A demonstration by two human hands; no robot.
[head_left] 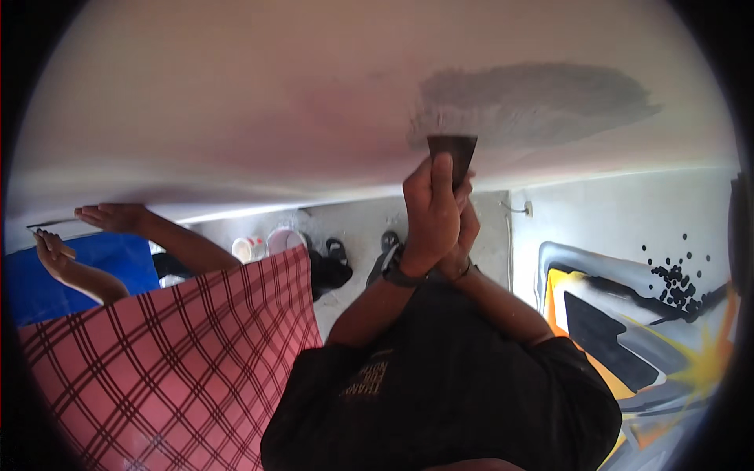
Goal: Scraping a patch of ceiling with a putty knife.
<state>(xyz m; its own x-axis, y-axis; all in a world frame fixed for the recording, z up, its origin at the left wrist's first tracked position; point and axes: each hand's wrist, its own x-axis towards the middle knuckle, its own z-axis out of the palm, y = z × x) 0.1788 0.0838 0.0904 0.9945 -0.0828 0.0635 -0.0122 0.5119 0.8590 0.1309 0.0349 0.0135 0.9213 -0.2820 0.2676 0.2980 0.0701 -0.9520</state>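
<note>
In front of me a putty knife (455, 147) with a dark, wide blade points up at the pale pinkish wall (236, 94). Its blade edge is by the lower left end of a grey smeared patch (542, 98); whether it touches the wall I cannot tell. My left hand (428, 216), with a dark watch at the wrist, is closed around the handle, thumb laid along the blade. Partly hidden behind it, my right hand (469, 229) is closed at the same handle, fingers near the blade's base.
Close on my left stands a person in a pink plaid shirt (188, 337), hands (114, 217) raised near the wall with a thin tool. Buckets (284, 239) and feet in sandals (336, 251) are on the floor behind. A painted wall (613, 330) rises at right.
</note>
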